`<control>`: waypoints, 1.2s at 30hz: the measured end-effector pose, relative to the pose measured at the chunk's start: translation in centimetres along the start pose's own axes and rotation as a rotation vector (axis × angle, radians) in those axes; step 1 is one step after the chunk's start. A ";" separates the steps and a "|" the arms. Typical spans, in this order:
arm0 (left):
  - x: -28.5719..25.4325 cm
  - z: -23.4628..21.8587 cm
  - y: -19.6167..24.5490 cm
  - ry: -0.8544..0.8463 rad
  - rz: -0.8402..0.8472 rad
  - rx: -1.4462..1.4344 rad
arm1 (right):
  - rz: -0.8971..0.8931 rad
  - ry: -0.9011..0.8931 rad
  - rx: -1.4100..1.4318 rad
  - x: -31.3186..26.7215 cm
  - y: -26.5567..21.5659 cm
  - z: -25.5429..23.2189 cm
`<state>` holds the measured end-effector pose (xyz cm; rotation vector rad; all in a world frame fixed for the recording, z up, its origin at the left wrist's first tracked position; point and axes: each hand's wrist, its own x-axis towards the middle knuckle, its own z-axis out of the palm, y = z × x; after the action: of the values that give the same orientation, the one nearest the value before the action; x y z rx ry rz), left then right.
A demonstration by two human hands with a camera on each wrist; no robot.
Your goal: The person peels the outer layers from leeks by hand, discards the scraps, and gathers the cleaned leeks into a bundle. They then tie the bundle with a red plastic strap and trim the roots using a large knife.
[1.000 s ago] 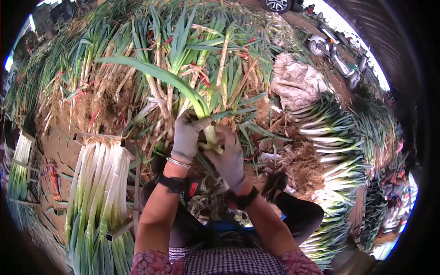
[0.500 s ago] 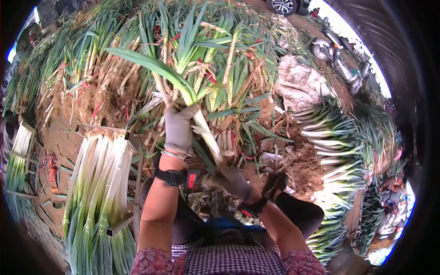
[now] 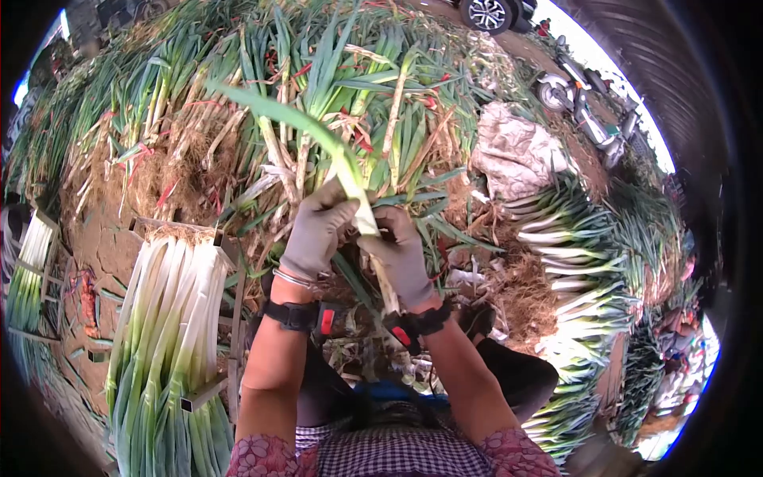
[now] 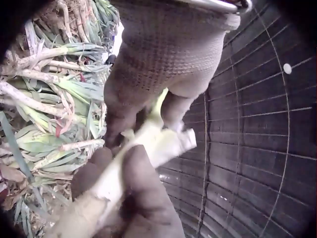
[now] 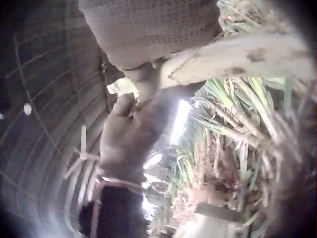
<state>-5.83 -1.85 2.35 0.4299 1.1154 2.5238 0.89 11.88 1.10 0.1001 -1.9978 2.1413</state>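
Observation:
In the head view one leek (image 3: 364, 216) slants between two gloved hands, its green leaf arching to the upper left and its root end pointing down near the right wrist. The left hand (image 3: 315, 228) grips the stalk at the upper part of its pale shaft. Just below, the right hand (image 3: 400, 256) pinches the shaft between thumb and fingers. In the left wrist view a flap of pale outer layer stands off the leek (image 4: 111, 181) between the hands (image 4: 166, 59). The right wrist view shows the brownish lower shaft (image 5: 237, 59) beside the right hand (image 5: 153, 29).
Pale-stemmed leeks (image 3: 167, 302) lie in a metal frame (image 3: 226, 254) at the left. Untrimmed leeks with roots (image 3: 191, 151) cover the ground ahead. A row of leeks (image 3: 568, 258) and a crumpled sack (image 3: 517, 151) are at the right, with a scooter (image 3: 588, 119) beyond.
The right hand has moved up from the leek's root end to its shaft, beside the left hand. The leek's lower shaft now shows below the right hand.

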 end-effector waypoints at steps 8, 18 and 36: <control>0.2 0.6 -0.7 0.111 -0.217 0.086 | -0.083 0.133 -0.079 -0.9 0.7 -0.3; 0.5 0.9 -1.2 -0.025 -0.227 0.031 | -0.025 0.132 -0.032 -1.1 0.6 -0.8; 1.0 -3.1 2.1 0.236 -0.037 -0.102 | -0.030 -0.598 -0.821 -13.0 5.9 -10.5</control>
<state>-8.38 -4.73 2.07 0.0848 1.0574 2.6346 13.34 20.59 -7.94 0.6807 -3.0032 1.1811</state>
